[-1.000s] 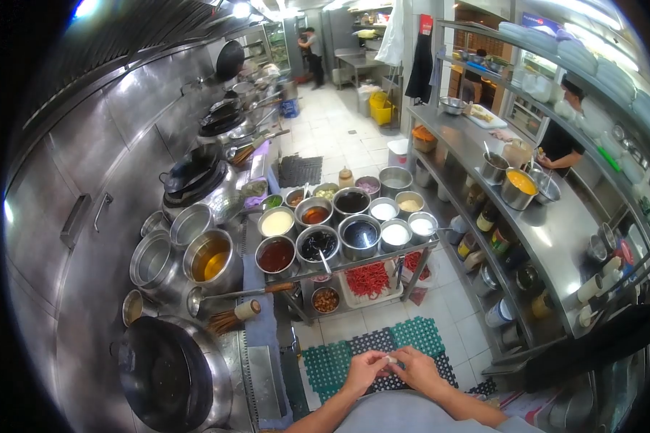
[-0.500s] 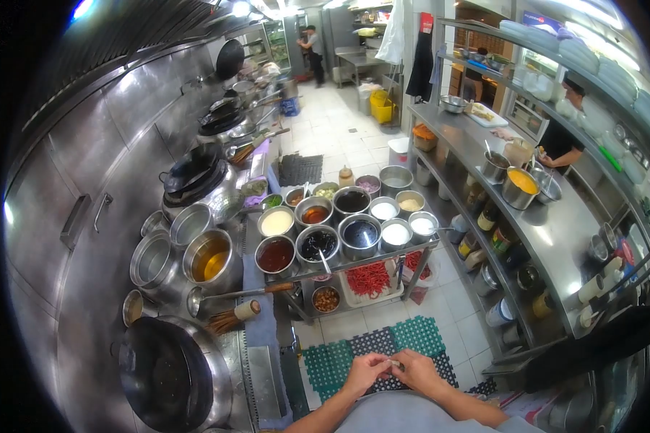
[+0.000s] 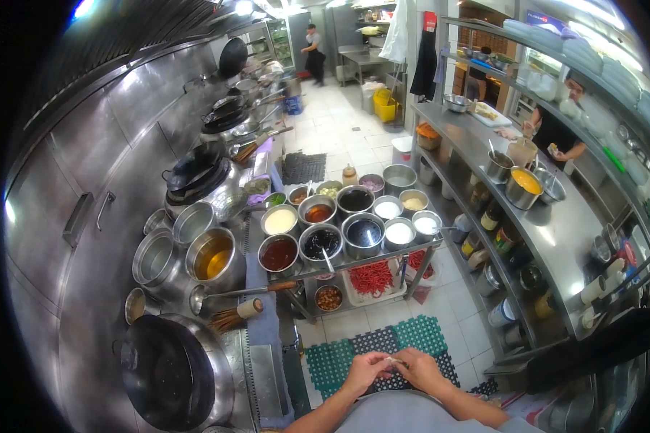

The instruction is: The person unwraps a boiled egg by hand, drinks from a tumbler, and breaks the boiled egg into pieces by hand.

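Observation:
Close in front of my body, my left hand (image 3: 369,372) and my right hand (image 3: 417,369) meet at the fingertips. Between them they pinch a small pale item (image 3: 392,362), too small to name. Below the hands lies a green and black floor mat (image 3: 374,342). Beyond them stands a metal cart (image 3: 354,265) bearing several steel pots, among them one of dark red sauce (image 3: 279,255) and one of black sauce with a spoon (image 3: 321,243). A tray of red strips (image 3: 372,278) sits on its lower shelf.
At the left are a large wok (image 3: 167,372), a ladle (image 3: 198,299), a bamboo brush (image 3: 238,315) and a pot of yellow oil (image 3: 214,258). Steel shelving (image 3: 549,242) runs along the right, with a co-worker (image 3: 556,130) behind it. Another person (image 3: 313,56) stands far back.
My hands stay together around the small item, with slight finger movement. The co-worker at right has raised the head and parted the hands. The far person has turned and stepped. The view shifts slightly.

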Available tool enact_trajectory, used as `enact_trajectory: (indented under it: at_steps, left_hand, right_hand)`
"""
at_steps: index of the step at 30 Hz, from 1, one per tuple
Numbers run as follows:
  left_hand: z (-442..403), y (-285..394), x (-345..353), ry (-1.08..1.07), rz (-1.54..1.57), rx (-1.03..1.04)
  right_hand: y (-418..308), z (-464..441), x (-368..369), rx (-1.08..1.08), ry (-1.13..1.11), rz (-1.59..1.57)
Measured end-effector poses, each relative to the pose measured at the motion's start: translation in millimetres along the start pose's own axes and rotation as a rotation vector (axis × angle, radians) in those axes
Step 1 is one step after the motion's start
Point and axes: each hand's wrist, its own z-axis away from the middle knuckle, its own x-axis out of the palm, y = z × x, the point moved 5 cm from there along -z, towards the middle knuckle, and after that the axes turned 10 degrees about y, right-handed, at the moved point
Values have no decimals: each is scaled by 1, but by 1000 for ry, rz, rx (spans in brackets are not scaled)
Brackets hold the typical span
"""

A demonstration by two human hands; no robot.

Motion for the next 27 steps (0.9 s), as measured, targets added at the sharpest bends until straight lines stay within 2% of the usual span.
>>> enact_trajectory:
  at_steps: [6, 18, 24, 27]
  left_hand:
    - [-1, 1, 1, 20, -27, 7]
    - [-2, 1, 1, 35, -32, -4]
    - [2, 3, 4, 13, -11, -39]
    - [-1, 1, 3, -44, 113, -108]
  right_hand:
    - [-15, -5, -10, 19, -1, -5]
    - [0, -1, 3, 29, 6, -28]
    - [4, 1, 4, 105, -9, -84]
    - [-2, -6, -5, 329, -127, -200]
